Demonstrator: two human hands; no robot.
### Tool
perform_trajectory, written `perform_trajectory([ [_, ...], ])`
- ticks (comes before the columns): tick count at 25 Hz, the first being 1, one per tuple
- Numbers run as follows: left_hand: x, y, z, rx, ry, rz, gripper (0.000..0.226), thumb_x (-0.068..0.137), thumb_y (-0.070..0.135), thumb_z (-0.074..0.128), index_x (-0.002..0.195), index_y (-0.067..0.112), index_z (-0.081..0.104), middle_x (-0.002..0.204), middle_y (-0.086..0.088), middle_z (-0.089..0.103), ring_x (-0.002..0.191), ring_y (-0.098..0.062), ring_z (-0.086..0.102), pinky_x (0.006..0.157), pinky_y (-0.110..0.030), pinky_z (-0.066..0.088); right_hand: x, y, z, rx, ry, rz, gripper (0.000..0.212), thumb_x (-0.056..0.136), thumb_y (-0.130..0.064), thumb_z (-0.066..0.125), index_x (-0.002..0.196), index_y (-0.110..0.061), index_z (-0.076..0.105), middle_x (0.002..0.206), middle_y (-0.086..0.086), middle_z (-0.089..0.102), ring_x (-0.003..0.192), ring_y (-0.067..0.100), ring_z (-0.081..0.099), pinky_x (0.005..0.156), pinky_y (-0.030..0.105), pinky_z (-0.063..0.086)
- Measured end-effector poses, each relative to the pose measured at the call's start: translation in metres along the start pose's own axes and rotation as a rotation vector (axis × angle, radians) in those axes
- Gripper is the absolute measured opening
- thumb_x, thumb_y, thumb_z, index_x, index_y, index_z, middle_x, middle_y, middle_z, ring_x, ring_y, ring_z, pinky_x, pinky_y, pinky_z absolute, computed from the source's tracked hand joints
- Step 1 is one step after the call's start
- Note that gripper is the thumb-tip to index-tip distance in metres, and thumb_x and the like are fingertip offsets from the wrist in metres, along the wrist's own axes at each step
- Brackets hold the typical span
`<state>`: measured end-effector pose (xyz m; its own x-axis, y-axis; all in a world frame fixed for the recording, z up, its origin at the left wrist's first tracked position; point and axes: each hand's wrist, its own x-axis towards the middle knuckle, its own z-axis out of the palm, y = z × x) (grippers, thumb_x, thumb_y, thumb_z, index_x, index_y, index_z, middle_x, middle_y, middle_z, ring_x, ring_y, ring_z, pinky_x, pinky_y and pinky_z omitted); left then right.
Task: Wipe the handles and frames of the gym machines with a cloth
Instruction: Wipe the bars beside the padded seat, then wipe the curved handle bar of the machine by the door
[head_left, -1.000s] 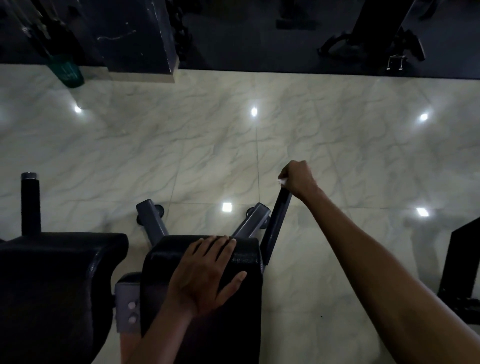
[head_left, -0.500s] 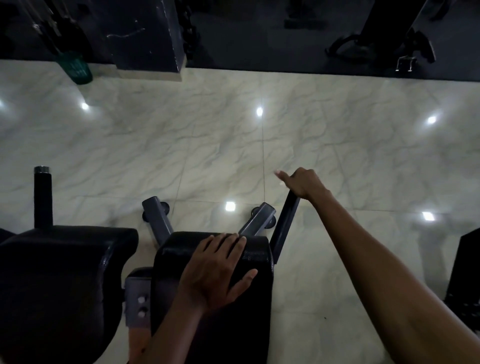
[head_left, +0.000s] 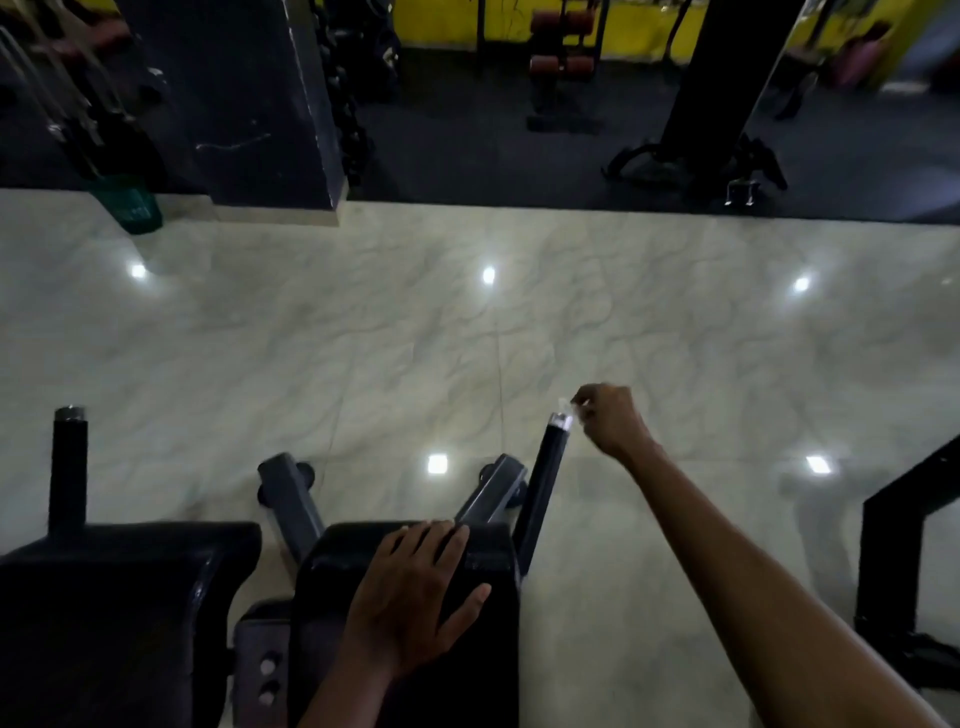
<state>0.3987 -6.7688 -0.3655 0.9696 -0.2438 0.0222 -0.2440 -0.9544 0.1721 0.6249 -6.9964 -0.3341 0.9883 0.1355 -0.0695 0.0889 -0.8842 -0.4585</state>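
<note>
While the gym lies in dim light, a person's left hand rests flat on the near pad of a black machine, fingers straight and spread, reaching the pad's far edge. The right hand is stretched out past the pad's far right corner, fingers curled and pinching a small pale scrap, seemingly the cloth, just at the metal-capped tip of a black handle; most of the cloth is hidden in the hand, and the blur leaves it unclear whether it touches the cap. The handle rises slanted from beside the pad's right edge. Two grey frame tubes splay out beyond the pad over the marbled floor. A second pad at the left is cut off by the picture's edge, with an upright black post behind it. Farther machines along the dark mat are too murky to make out.
</note>
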Motion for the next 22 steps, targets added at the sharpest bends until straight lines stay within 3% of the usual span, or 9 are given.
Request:
perform_trajectory([
  [3,0.01,0.001,-0.012,-0.049,-0.064,-0.011,0.054,0.085,0.065,0.041,0.106,0.022,0.065,0.1,0.005,0.065,0.085,-0.018,0.064,0.069,-0.035,0.051,-0.024,-0.005,-0.051,0.036,0.011,-0.044,0.019,0.083,-0.002,0.057,0.092,-0.009,0.071,0.091,0.016,0.07,0.086,0.03,0.066,0.074,0.03,0.049],
  [5,0.029,0.001,-0.037,-0.072,-0.014,-0.028,0.052,0.078,0.067,0.043,0.102,0.026,0.063,0.097,0.01,0.061,0.083,-0.016,0.064,0.065,-0.032,0.05,-0.035,-0.017,-0.099,0.073,0.016,-0.059,0.018,0.084,0.001,0.056,0.082,-0.012,0.069,0.075,0.01,0.065,0.067,0.022,0.062,0.065,0.029,0.05],
  [8,0.066,0.017,-0.106,-0.127,0.061,-0.002,0.077,0.07,0.065,0.027,0.133,0.024,0.047,0.129,0.008,0.051,0.117,-0.018,0.051,0.092,-0.035,0.043,-0.06,-0.033,-0.173,0.131,0.072,-0.032,0.027,0.084,0.009,0.049,0.076,-0.011,0.065,0.07,0.01,0.06,0.044,0.004,0.056,0.046,0.019,0.048],
  [10,0.091,0.037,-0.158,-0.189,0.085,0.034,0.084,0.067,0.067,0.021,0.137,0.026,0.041,0.133,0.008,0.048,0.122,-0.015,0.045,0.097,-0.031,0.039,-0.075,-0.038,-0.217,0.143,0.146,0.002,0.026,0.085,0.008,0.048,0.081,-0.005,0.07,0.076,0.014,0.063,0.052,0.008,0.06,0.043,0.01,0.043],
  [13,0.12,0.069,-0.214,-0.271,0.18,0.139,0.06,0.076,0.06,0.044,0.124,0.025,0.05,0.119,0.008,0.056,0.111,-0.013,0.052,0.087,-0.029,0.045,-0.096,-0.039,-0.267,0.072,0.239,-0.006,0.022,0.084,0.002,0.054,0.087,-0.006,0.074,0.09,0.013,0.068,0.079,0.018,0.06,0.046,0.007,0.037],
  [16,0.146,0.109,-0.243,-0.318,0.191,0.21,0.043,0.083,0.045,0.062,0.121,0.027,0.052,0.115,0.011,0.057,0.105,-0.01,0.055,0.081,-0.027,0.046,-0.119,-0.022,-0.311,0.031,0.294,0.017,0.022,0.082,0.0,0.057,0.087,-0.01,0.075,0.093,0.013,0.069,0.079,0.017,0.058,0.05,0.01,0.04],
  [19,0.174,0.157,-0.254,-0.353,0.185,0.312,0.04,0.083,0.044,0.063,0.117,0.025,0.055,0.113,0.01,0.06,0.1,-0.01,0.056,0.082,-0.029,0.048,-0.147,0.01,-0.349,0.006,0.347,0.064,0.024,0.082,0.0,0.055,0.087,-0.012,0.076,0.095,0.013,0.07,0.082,0.021,0.062,0.062,0.023,0.048],
  [22,0.2,0.213,-0.257,-0.371,0.148,0.422,0.04,0.081,0.046,0.063,0.115,0.027,0.054,0.109,0.011,0.06,0.097,-0.01,0.056,0.085,-0.035,0.051,-0.181,0.055,-0.38,-0.05,0.376,0.158,0.027,0.081,0.0,0.054,0.09,-0.011,0.076,0.095,0.012,0.072,0.09,0.023,0.064,0.067,0.02,0.042],
])
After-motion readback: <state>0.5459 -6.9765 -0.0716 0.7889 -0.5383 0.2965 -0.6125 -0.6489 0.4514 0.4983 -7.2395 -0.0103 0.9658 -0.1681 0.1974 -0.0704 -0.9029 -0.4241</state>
